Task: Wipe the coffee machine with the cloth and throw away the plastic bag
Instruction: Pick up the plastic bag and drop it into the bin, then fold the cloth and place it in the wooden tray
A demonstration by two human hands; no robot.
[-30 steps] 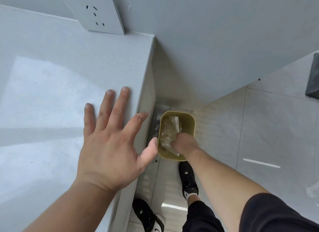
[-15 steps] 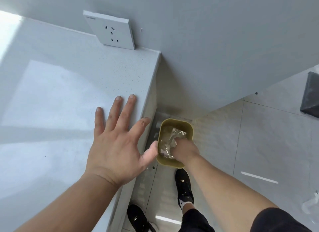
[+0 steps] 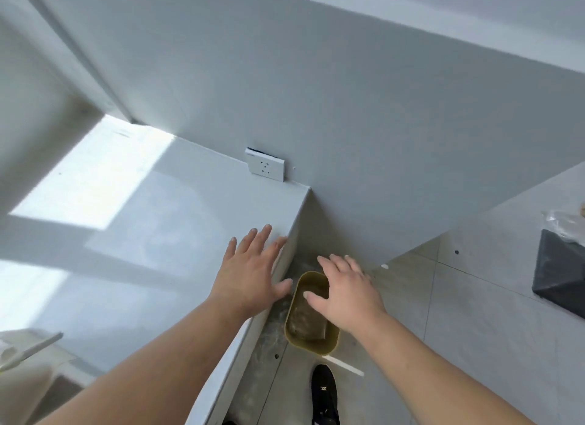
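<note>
left hand [image 3: 250,272]: it lies palm down on the white worktop [image 3: 142,234], at the right edge, near the far right corner. its fingers [image 3: 262,238] are straight, spread and released, grasping nothing. the thumb reaches just past the right edge.

right hand [image 3: 348,291]: it hovers palm down over the olive-green waste bin [image 3: 316,348]. its fingers [image 3: 335,261] are spread and released, grasping nothing.

waste bin: it stands on the tiled floor [image 3: 443,329], just beside the right edge of the worktop.

plastic bag [image 3: 308,320]: it lies crumpled inside the waste bin, below my right hand.

wall socket [image 3: 266,169]: white, on the wall at the far edge of the worktop, near the far right corner.

shoe [image 3: 323,393]: black, on the floor on the near side of the waste bin.
</note>
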